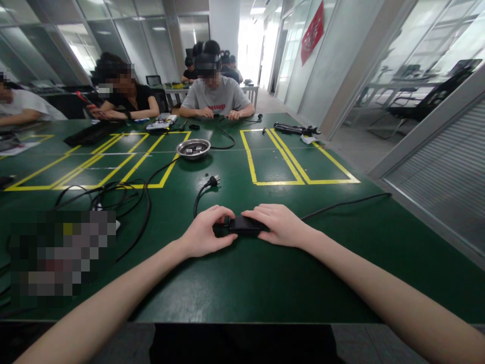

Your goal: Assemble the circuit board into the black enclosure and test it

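A small black power adapter (243, 225) lies on the green table (265, 273) right in front of me. My left hand (204, 232) is curled at its left end, fingers pinching where a black cable joins it. That cable (199, 194) loops up to a plug (213, 180) lying on the table. My right hand (278, 224) rests over the adapter's right end, fingers closed down on it. A second black cable (344, 203) runs from under my right hand to the right.
A metal bowl (193, 148) with small parts stands further back. Yellow tape outlines (299, 167) mark the table. A tangle of black cables (109, 199) lies to the left. People sit at the far side, and a black tool (293, 130) lies at the back right.
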Demonstrator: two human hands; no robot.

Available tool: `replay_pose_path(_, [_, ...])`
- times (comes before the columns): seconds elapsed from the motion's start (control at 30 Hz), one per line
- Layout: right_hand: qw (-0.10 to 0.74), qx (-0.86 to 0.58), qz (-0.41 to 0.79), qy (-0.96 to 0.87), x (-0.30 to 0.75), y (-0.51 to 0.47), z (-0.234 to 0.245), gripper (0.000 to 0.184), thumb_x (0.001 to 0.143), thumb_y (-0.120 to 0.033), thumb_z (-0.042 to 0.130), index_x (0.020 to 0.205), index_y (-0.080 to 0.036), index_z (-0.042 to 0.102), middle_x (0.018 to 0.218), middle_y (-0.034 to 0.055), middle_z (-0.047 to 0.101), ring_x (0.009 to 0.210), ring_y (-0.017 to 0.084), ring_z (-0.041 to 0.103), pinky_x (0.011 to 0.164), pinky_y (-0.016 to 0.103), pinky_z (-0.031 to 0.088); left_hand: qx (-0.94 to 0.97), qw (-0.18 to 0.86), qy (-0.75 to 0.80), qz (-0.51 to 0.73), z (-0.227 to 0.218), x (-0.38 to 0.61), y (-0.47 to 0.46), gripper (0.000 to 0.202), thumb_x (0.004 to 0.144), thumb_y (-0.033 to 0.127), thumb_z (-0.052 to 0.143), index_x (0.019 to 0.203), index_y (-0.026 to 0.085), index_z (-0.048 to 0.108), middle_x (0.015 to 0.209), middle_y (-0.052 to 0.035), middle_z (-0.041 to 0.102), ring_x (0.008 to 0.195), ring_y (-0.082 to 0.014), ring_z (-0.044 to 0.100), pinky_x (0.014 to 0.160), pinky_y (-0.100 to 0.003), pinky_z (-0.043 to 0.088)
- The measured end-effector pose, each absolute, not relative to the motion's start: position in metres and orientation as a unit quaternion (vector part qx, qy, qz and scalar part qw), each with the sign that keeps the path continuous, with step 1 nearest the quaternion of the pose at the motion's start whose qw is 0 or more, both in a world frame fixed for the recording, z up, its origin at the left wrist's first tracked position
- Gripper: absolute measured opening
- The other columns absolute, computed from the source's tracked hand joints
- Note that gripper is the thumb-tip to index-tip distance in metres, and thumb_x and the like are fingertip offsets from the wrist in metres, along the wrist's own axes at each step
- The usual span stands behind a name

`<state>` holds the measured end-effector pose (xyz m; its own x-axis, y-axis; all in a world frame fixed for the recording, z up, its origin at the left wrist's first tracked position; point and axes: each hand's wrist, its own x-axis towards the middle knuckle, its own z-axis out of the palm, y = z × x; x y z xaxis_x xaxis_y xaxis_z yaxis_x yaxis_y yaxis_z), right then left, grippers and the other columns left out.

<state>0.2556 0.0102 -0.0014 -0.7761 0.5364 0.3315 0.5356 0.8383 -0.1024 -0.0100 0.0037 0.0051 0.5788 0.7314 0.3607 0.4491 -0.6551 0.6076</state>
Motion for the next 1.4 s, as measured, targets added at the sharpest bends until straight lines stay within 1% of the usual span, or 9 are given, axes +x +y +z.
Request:
replay_pose_path(0.3, [0.098,-0.312,0.002,-0.945,0.248,0.007,-0.001,0.034,0.093,-0.026,0.059,0.124,-0.013,0.064,0.102,0.0128,0.075,0.089,0.024,0.071,0.077,0.033,0.05,0.903,0.152,0.318,0.244,-0.003,-0.008,0.007,0.034,0.086,0.033,0.075,0.115,0.02,0.065,0.095,-0.0037,0.073,0.082,-0.0198,0.067,0.075,-0.031,0.052])
replay_pose_path(0.5, [0.119,-0.321,0.043,-0.938,0.249,0.008,-0.002,0.028,0.098,-0.032,0.058,0.119,-0.016,0.067,0.098,0.0103,0.076,0.087,0.023,0.072,0.075,0.032,0.049,0.931,0.054,0.294,0.209,-0.003,-0.008,0.011,0.025,0.097,0.037,0.063,0.112,0.018,0.067,0.091,-0.0064,0.076,0.081,-0.021,0.07,0.075,-0.033,0.049])
replay_pose_path(0.7, [0.171,-0.294,0.018,-0.94,0.248,0.007,-0.002,0.038,0.102,-0.044,0.056,0.126,-0.016,0.065,0.1,0.0103,0.075,0.088,0.022,0.071,0.074,0.031,0.048,0.941,0.025,0.289,0.175,0.005,-0.007,0.01,0.028,0.102,0.042,0.057,0.109,0.018,0.068,0.089,-0.0063,0.076,0.081,-0.0214,0.069,0.074,-0.033,0.047])
replay_pose_path(0.83, [0.177,-0.282,-0.01,-0.943,0.249,0.005,-0.002,0.036,0.104,-0.045,0.053,0.118,-0.015,0.068,0.091,0.0094,0.074,0.082,0.021,0.068,0.07,0.03,0.047,0.939,0.051,0.289,0.18,0.005,-0.006,0.008,0.033,0.101,0.047,0.057,0.113,0.018,0.067,0.096,-0.008,0.076,0.086,-0.0228,0.069,0.077,-0.033,0.048])
replay_pose_path(0.97, [0.183,-0.24,-0.081,-0.95,0.251,0.005,-0.001,0.04,0.108,-0.042,0.045,0.126,-0.014,0.066,0.103,0.0133,0.074,0.086,0.022,0.067,0.074,0.033,0.051,0.897,0.18,0.335,0.225,0.008,-0.004,0.004,0.041,0.098,0.054,0.056,0.115,0.019,0.065,0.096,-0.0059,0.074,0.08,-0.02,0.067,0.072,-0.03,0.05])
replay_pose_path(1.1, [0.206,-0.198,-0.148,-0.947,0.253,0.004,-0.002,0.038,0.109,-0.026,0.038,0.137,-0.018,0.063,0.116,0.0134,0.074,0.102,0.023,0.067,0.082,0.035,0.054,0.838,0.306,0.401,0.207,0.014,-0.002,-0.001,0.037,0.103,0.047,0.047,0.11,0.017,0.068,0.079,0.0001,0.07,0.066,-0.015,0.06,0.063,-0.026,0.044])
replay_pose_path(1.2, [0.232,-0.191,-0.175,-0.938,0.253,0.004,-0.002,0.038,0.108,-0.017,0.038,0.137,-0.02,0.063,0.113,0.0114,0.075,0.099,0.02,0.068,0.08,0.032,0.054,0.83,0.359,0.386,0.185,0.016,-0.002,-0.003,0.035,0.101,0.046,0.053,0.102,0.017,0.072,0.081,0.0,0.071,0.069,-0.015,0.06,0.063,-0.025,0.045])
replay_pose_path(1.27, [0.243,-0.181,-0.18,-0.936,0.252,0.004,0.0,0.035,0.109,-0.022,0.041,0.135,-0.017,0.064,0.111,0.0123,0.075,0.094,0.02,0.069,0.077,0.032,0.054,0.83,0.35,0.373,0.223,0.014,-0.002,-0.004,0.032,0.099,0.045,0.059,0.106,0.017,0.071,0.09,-0.0022,0.074,0.076,-0.0166,0.064,0.068,-0.027,0.049])
replay_pose_path(1.4, [0.25,-0.209,-0.097,-0.94,0.247,0.001,0.001,0.043,0.106,-0.048,0.05,0.134,-0.018,0.062,0.117,0.0139,0.073,0.097,0.022,0.071,0.079,0.033,0.056,0.871,0.21,0.338,0.287,0.008,-0.004,-0.005,0.033,0.098,0.046,0.065,0.111,0.016,0.068,0.095,-0.0067,0.072,0.085,-0.0204,0.066,0.077,-0.031,0.052])
